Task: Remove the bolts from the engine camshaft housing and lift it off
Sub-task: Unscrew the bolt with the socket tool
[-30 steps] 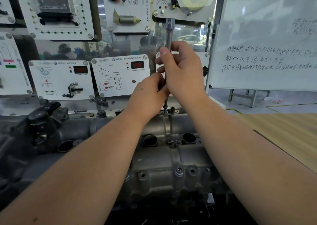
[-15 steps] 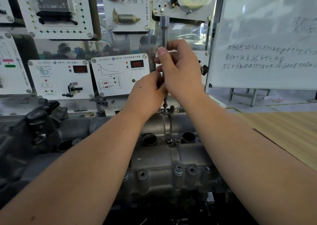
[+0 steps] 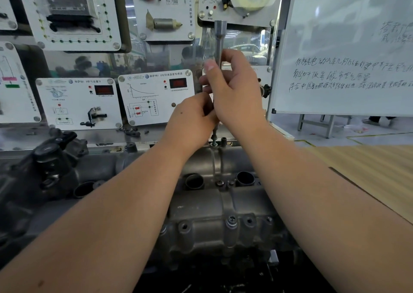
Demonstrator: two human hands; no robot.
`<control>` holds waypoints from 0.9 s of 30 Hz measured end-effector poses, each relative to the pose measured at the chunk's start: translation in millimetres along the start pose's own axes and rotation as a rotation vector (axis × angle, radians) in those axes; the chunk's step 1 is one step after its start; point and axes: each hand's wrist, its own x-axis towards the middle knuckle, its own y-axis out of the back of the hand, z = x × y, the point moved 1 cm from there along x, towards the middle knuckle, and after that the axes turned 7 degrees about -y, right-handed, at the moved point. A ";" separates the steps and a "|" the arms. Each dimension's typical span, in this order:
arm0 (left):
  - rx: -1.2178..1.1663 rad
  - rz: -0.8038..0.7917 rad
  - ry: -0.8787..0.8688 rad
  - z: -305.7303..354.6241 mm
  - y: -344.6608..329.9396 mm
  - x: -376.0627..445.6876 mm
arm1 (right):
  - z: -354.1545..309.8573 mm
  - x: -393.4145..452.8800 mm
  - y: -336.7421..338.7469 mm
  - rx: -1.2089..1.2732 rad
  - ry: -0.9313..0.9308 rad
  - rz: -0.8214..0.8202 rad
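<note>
While the camshaft housing is lying across the engine below, the right hand is gripping an upright socket extension over a far-edge bolt, and the left hand is pinching its lower shaft

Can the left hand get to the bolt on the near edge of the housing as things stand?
Probably yes. That bolt sits uncovered on the housing, between the forearms with nothing above it. But the left hand is gripping the long tool with the right hand, so it must let go first.
</note>
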 end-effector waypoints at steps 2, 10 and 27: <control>0.000 0.005 -0.013 0.1 -0.9 -1.0 | -0.3 1.0 1.5 -0.011 0.004 0.025; -0.047 0.001 -0.008 -0.4 -1.4 -3.1 | -3.1 1.4 2.2 0.041 -0.006 -0.031; -0.013 0.019 -0.021 -2.3 -0.3 0.7 | -2.0 2.1 1.4 -0.097 -0.020 -0.023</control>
